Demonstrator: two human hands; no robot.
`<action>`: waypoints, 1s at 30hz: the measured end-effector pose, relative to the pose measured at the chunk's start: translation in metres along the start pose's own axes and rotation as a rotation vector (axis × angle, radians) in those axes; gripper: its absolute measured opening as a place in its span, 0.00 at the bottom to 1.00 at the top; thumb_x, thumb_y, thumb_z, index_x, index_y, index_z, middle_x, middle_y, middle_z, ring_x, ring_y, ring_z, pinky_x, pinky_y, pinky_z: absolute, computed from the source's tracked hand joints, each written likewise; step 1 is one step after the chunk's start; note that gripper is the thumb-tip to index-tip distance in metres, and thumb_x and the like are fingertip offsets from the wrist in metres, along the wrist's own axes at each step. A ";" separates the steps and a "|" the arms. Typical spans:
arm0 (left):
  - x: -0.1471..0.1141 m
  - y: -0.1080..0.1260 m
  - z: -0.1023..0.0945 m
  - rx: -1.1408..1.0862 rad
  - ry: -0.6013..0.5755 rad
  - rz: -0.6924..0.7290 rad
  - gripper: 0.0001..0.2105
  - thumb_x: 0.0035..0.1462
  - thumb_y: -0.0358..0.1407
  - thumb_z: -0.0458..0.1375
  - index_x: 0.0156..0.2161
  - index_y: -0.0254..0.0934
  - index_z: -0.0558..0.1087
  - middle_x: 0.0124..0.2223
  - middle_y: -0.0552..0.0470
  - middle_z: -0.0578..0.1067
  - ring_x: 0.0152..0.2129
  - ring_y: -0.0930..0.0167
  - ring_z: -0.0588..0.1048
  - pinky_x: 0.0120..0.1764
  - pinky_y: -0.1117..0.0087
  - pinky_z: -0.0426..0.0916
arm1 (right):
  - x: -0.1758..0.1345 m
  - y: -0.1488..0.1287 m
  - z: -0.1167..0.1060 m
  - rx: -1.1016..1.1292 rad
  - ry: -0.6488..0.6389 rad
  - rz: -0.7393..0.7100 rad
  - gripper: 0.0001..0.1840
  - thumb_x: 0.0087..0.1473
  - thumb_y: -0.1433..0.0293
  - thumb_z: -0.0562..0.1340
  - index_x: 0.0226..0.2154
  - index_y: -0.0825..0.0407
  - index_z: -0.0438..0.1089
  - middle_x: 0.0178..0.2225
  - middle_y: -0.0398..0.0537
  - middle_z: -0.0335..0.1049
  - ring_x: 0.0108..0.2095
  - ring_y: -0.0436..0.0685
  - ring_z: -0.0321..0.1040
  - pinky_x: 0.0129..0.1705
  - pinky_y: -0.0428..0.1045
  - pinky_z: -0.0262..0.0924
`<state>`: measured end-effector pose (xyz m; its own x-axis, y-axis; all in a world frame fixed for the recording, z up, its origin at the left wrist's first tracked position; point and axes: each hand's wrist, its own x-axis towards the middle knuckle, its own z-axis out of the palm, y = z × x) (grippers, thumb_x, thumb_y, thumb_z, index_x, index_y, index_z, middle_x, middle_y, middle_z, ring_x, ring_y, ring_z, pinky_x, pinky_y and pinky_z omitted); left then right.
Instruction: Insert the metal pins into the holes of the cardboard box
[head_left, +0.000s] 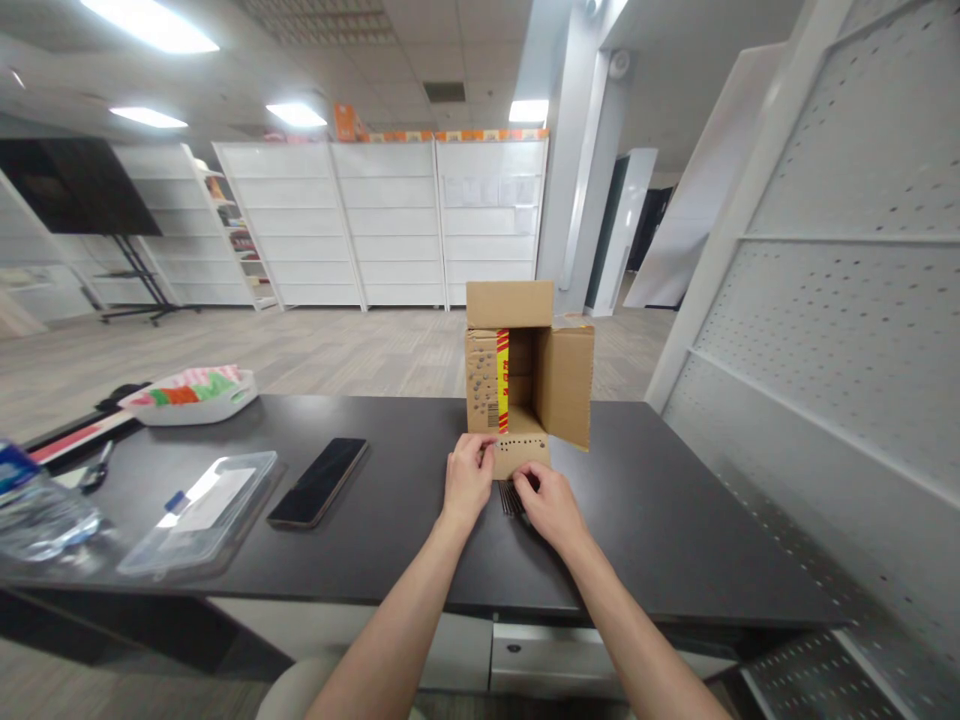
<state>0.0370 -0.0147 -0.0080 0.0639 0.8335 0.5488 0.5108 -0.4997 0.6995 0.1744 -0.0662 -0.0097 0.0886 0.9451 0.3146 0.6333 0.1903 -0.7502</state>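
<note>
An open cardboard box [544, 375] stands on the dark desk, its flaps spread. Grey round dots, perhaps fastener heads, cover its left flap beside a yellow-red tape strip [503, 380]. A row of dark dots runs along the lower flap [517, 458], which points toward me. My left hand [470, 478] is at that flap's left edge, thumb and fingers pinched together. My right hand [547, 500] is closed at the flap's near edge, over a row of thin dark pieces [510, 498], too small to name. What either hand holds is hidden.
Left of my hands lie a black phone [319, 482] and a clear plastic case [202, 510]. Farther left are a water bottle [41, 510] and a white tray [199, 408] with coloured cloth-like items. A perforated white panel [840, 300] rises along the right side.
</note>
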 end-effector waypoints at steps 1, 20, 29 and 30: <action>0.000 0.000 0.000 -0.001 0.003 -0.003 0.09 0.56 0.29 0.51 0.39 0.38 0.73 0.39 0.51 0.72 0.31 0.74 0.70 0.37 0.72 0.65 | 0.000 0.000 0.000 -0.002 0.001 0.002 0.13 0.53 0.67 0.52 0.28 0.51 0.71 0.26 0.44 0.72 0.27 0.52 0.65 0.31 0.46 0.54; -0.035 0.021 -0.022 0.154 -0.215 -0.015 0.09 0.53 0.32 0.54 0.41 0.40 0.69 0.40 0.51 0.74 0.37 0.69 0.70 0.41 0.67 0.62 | 0.002 0.001 0.000 0.027 0.005 0.000 0.12 0.53 0.68 0.53 0.27 0.52 0.71 0.26 0.45 0.72 0.28 0.53 0.66 0.33 0.46 0.56; -0.046 0.028 -0.025 0.335 -0.343 0.051 0.11 0.52 0.35 0.54 0.42 0.41 0.66 0.42 0.49 0.72 0.42 0.64 0.67 0.43 0.64 0.57 | 0.002 0.002 0.000 0.035 0.007 0.005 0.13 0.53 0.68 0.53 0.26 0.52 0.71 0.26 0.45 0.72 0.28 0.52 0.66 0.33 0.46 0.56; -0.046 0.029 -0.025 0.355 -0.350 0.058 0.11 0.51 0.35 0.54 0.42 0.41 0.66 0.42 0.49 0.72 0.42 0.64 0.67 0.43 0.64 0.57 | 0.002 0.002 0.000 0.035 0.009 0.005 0.13 0.53 0.68 0.53 0.26 0.52 0.71 0.26 0.45 0.72 0.28 0.52 0.65 0.33 0.46 0.56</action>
<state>0.0272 -0.0730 -0.0013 0.3537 0.8661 0.3533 0.7539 -0.4875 0.4404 0.1757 -0.0636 -0.0110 0.0983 0.9436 0.3161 0.6058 0.1952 -0.7713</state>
